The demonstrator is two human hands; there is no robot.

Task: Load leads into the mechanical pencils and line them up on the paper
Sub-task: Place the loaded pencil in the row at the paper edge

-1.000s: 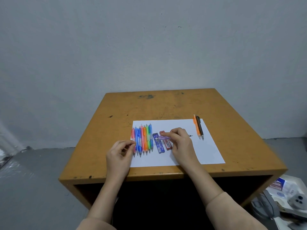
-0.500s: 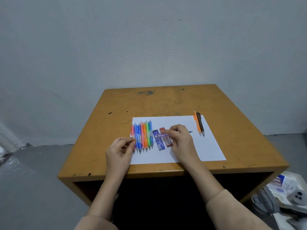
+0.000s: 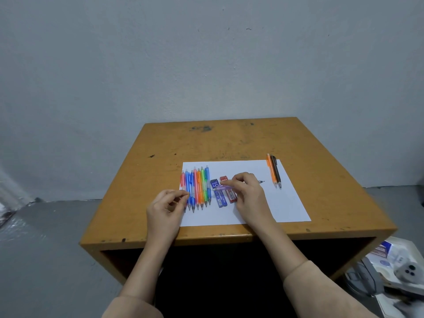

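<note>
Above the paper (image 3: 252,210) on the surface (image 3: 229,138), the right hand (image 3: 250,196) grips a purple pencil (image 3: 223,187) sideways, while the left hand (image 3: 164,207) pinches a thin lead (image 3: 197,193) across the pencil row (image 3: 197,180).

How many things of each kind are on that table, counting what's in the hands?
Mechanical pencils in the left row: 7
Pencils at the paper's right edge: 2
Purple pencil in the right hand: 1
Lead cases: 2
Sheet of paper: 1
Total: 13
</note>
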